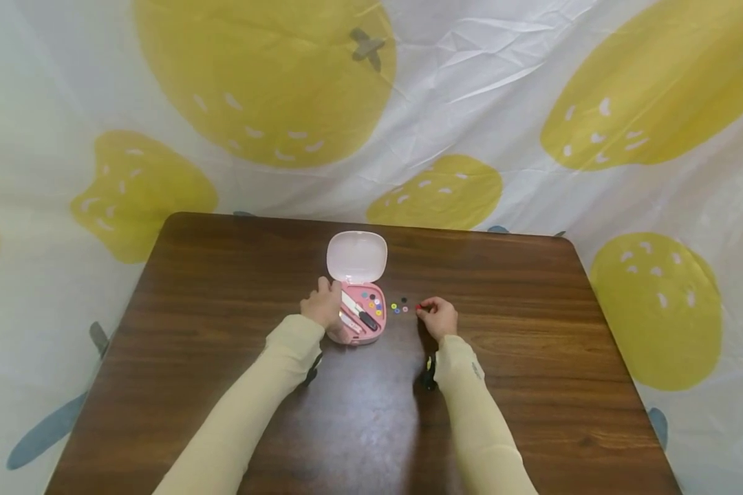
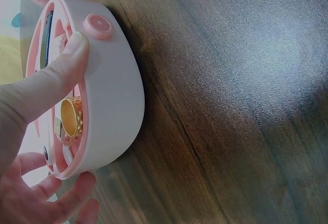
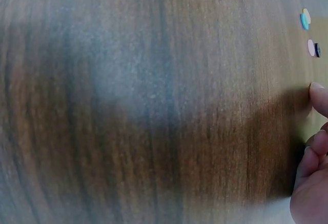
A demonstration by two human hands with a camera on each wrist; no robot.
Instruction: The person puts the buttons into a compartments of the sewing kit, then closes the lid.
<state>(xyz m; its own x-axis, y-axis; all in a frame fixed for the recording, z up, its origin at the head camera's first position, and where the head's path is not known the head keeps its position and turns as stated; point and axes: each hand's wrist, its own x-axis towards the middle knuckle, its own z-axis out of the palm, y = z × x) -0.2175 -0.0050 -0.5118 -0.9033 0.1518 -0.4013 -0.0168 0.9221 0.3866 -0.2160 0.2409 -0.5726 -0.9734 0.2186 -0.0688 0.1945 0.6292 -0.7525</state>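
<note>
Head view: left hand [image 1: 323, 304] grips the near-left side of the pink box [image 1: 378, 330], lid up. Right hand [image 1: 439, 320] has thumb and fingertips closed on a red button [image 1: 418, 307], by the look of it. 4 loose buttons [image 1: 393, 306] lie between the hands, just left of the right fingertips; best lift over them, not drag through.

Left wrist: thumb over rim, fingers beneath; a light, steady hold should avoid jostling the gold thimble [image 2: 72, 117] beside the thumb.

Right wrist: fingers curled; edge pinch advisable.
</note>
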